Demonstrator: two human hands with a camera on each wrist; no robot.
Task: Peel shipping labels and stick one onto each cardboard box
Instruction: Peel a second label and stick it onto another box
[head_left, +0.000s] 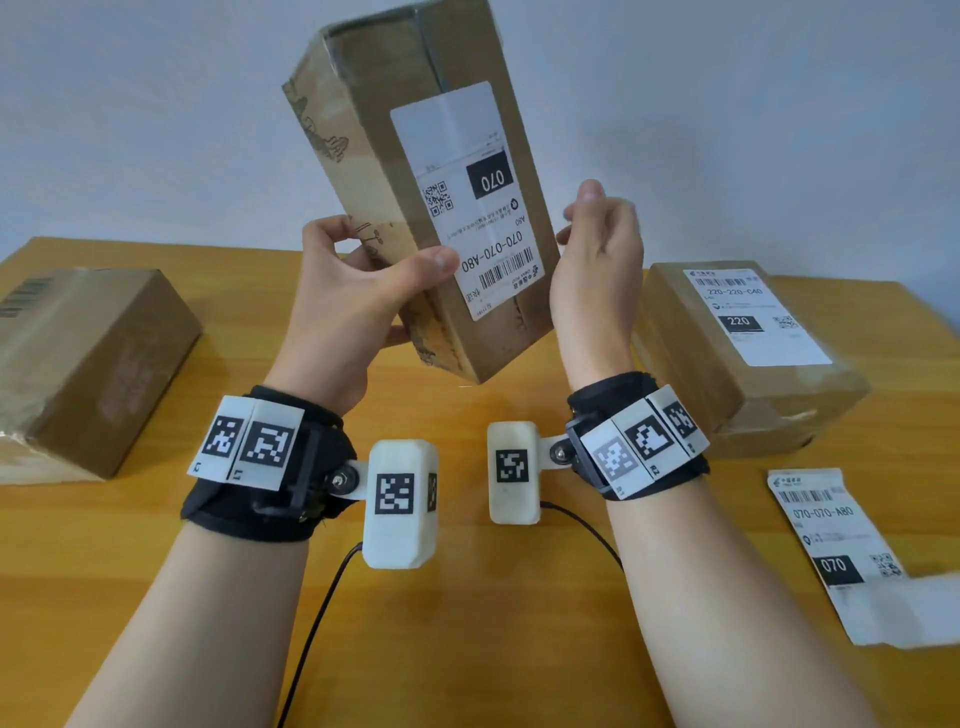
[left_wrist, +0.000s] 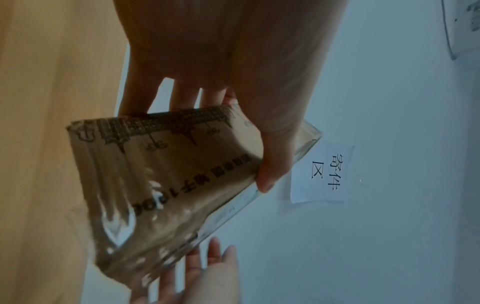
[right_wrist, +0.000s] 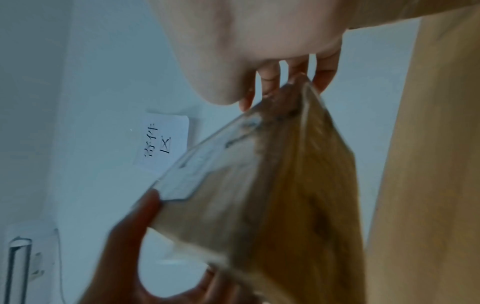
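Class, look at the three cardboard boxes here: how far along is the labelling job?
Done: the box on the right carries a 220 label. In hand: the left hand grips the raised box, whose 070 label is already stuck on; the right hand is beside it. Left: the box on the left shows no shipping label, and a loose 070 label lies on the table.

A wooden table (head_left: 467, 649) stands against a pale wall (head_left: 156, 104), where a paper note (left_wrist: 324, 174) (two lines of handwritten characters) is stuck.
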